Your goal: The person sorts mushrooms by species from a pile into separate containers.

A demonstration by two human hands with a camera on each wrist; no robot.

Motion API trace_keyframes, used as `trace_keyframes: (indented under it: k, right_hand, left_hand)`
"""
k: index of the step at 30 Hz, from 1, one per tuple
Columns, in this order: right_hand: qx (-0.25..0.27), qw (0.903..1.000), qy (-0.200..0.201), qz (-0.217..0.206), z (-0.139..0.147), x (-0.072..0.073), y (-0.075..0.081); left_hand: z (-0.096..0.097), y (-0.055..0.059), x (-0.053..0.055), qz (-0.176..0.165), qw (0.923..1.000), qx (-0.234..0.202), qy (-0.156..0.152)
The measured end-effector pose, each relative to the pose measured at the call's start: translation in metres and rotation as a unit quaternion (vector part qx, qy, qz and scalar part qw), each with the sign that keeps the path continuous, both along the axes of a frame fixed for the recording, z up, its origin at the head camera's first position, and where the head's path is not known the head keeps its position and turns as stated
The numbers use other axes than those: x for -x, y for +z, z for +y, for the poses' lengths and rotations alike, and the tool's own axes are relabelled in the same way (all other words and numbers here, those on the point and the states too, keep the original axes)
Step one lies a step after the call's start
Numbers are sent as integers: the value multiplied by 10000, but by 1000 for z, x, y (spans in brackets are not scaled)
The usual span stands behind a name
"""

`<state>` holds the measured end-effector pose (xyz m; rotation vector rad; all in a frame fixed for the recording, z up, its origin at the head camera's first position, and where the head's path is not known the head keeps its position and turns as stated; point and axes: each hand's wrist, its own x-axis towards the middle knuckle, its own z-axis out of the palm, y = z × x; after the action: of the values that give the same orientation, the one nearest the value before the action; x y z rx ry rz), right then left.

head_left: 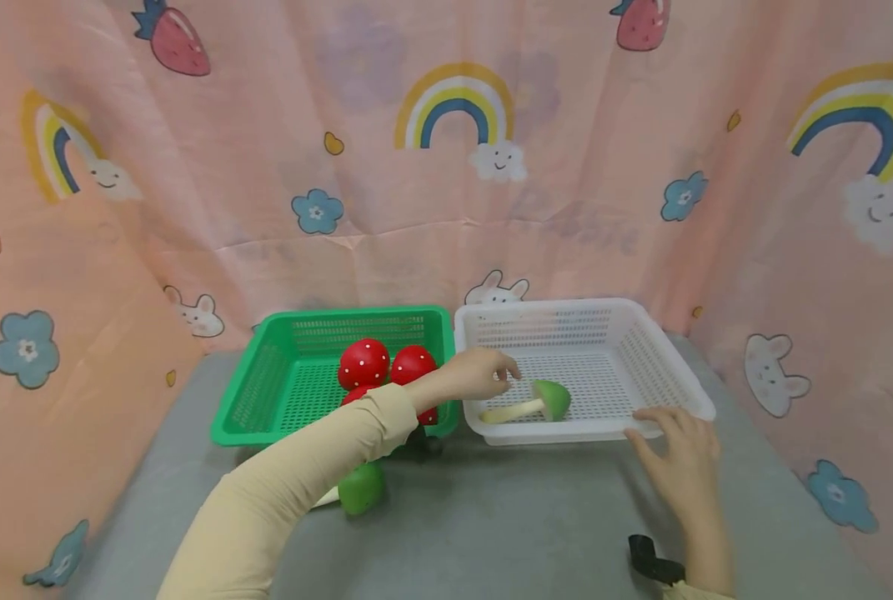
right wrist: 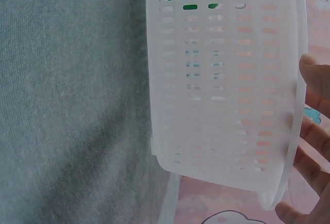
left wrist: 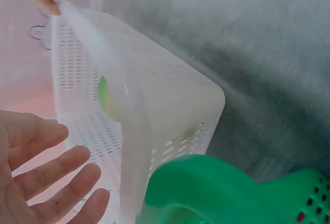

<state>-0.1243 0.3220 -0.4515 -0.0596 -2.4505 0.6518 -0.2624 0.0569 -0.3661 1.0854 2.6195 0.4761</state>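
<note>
My left hand [head_left: 476, 373] hovers over the left part of the white basket [head_left: 581, 430], its fingers spread apart and holding nothing in the left wrist view. Just below it a green-capped toy mushroom [head_left: 554, 400] lies on its side in that basket, pale stem to the left. At the basket's front right corner my right hand [head_left: 679, 454] grips the rim, thumb outside and fingers over the edge. Several red toy mushrooms with white dots [head_left: 364, 363] sit in the green basket [head_left: 262, 392], partly hidden by my left forearm.
Another green-capped mushroom [head_left: 361, 488] lies on the grey table [head_left: 491, 525] in front of the green basket, its stem partly behind my left sleeve. The two baskets stand side by side. A pink patterned curtain [head_left: 446, 242] hangs behind and at both sides.
</note>
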Motion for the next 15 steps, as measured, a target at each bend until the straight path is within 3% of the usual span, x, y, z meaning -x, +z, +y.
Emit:
trace_keyframes:
  k: [4, 8, 15]
  right_hand:
    - [-12, 10000, 12, 48, 1, 0, 2]
    - [35, 10000, 19, 38, 1, 0, 3]
    - [55, 9999, 3, -137, 0, 0, 1]
  left_hand:
    - [-12, 3, -7, 91, 9994, -329, 43]
    - [-23, 7, -16, 73, 9982, -523, 282]
    - [-41, 4, -32, -3, 9940, -912, 611]
